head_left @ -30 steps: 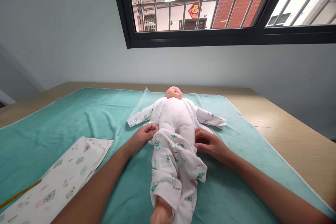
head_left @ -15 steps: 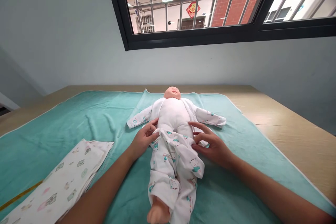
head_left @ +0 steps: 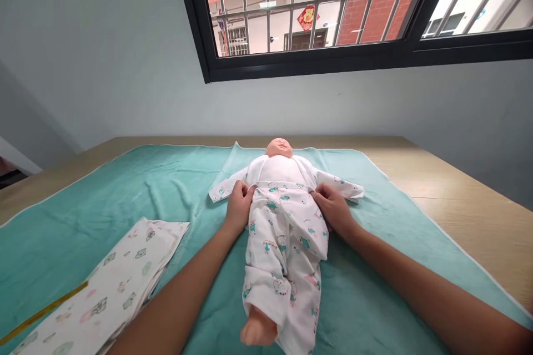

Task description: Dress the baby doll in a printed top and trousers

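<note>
A baby doll [head_left: 280, 148] lies on its back on a green blanket [head_left: 166, 177], head toward the window. It wears an open white jacket [head_left: 230, 184] with its sleeves spread out, and patterned baby pants [head_left: 287, 238]. The waistband now sits across the doll's belly. My left hand [head_left: 240, 202] is closed on the left side of the waistband, and my right hand [head_left: 332, 206] grips its right side. One bare foot [head_left: 259, 328] sticks out of a pant leg; the other foot is hidden.
A folded printed cloth [head_left: 116, 277] lies at the left on the blanket, beside a yellow strip [head_left: 45, 312] like a tape measure. The wooden table [head_left: 470, 216] shows past the blanket's edges. Behind it are a wall and a barred window [head_left: 308, 61].
Both hands have drawn the pants' waistband up from the doll's thighs to its belly. My right hand's fingers, spread before, have closed on the waistband. The view has shifted slightly.
</note>
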`<move>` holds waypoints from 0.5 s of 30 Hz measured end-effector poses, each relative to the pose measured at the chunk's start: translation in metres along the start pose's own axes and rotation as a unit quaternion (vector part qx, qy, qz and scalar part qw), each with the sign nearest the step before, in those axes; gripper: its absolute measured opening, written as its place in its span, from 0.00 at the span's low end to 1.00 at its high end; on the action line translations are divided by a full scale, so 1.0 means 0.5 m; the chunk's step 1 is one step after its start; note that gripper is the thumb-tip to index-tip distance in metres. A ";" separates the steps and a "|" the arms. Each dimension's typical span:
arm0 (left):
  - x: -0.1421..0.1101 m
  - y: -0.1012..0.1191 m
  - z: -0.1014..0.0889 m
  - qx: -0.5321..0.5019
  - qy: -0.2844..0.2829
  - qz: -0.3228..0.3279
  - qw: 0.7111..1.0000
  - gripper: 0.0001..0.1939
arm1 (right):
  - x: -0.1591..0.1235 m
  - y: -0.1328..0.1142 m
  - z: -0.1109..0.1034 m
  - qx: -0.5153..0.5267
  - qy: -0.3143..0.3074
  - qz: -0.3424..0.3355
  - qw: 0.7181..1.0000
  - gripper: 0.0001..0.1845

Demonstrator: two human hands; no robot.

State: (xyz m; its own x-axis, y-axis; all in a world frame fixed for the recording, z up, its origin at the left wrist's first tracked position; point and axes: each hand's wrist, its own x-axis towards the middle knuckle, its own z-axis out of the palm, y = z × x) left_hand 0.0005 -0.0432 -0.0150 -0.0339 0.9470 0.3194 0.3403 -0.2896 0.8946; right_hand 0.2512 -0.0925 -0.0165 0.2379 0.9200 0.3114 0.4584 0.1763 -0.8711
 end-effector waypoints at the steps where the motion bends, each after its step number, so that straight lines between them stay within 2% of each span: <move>1: 0.000 -0.002 -0.004 -0.023 -0.025 -0.013 0.999 0.15 | 0.000 0.005 0.004 0.006 -0.007 0.011 1.000 0.18; 4: -0.006 -0.001 -0.026 -0.113 -0.137 -0.054 0.983 0.14 | -0.002 0.016 0.004 0.027 -0.041 0.041 0.998 0.17; 6: -0.012 0.002 -0.041 -0.154 -0.219 -0.073 0.961 0.21 | -0.003 0.020 -0.007 0.060 -0.086 0.057 0.993 0.17; 8: -0.016 0.002 -0.046 -0.169 -0.266 -0.078 0.946 0.28 | -0.001 0.021 -0.020 0.094 -0.139 0.036 0.985 0.18; 10: -0.019 -0.001 -0.042 -0.172 -0.261 -0.061 0.948 0.30 | 0.002 0.020 -0.031 0.113 -0.180 -0.003 0.977 0.20; 13: -0.022 -0.002 -0.028 -0.161 -0.214 -0.015 0.963 0.23 | 0.005 0.014 -0.037 0.126 -0.219 -0.027 0.967 0.24; 15: -0.022 0.005 -0.019 -0.155 -0.194 -0.002 0.969 0.19 | 0.006 0.011 -0.033 0.136 -0.228 -0.035 0.964 0.23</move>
State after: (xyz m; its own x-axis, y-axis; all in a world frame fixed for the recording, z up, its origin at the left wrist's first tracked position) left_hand -0.0073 -0.0555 -0.0134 0.3415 0.9120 0.2272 0.0410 -0.2559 0.9658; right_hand 0.2684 -0.0945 -0.0139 -0.2139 0.9500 0.2276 0.2037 0.2712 -0.9407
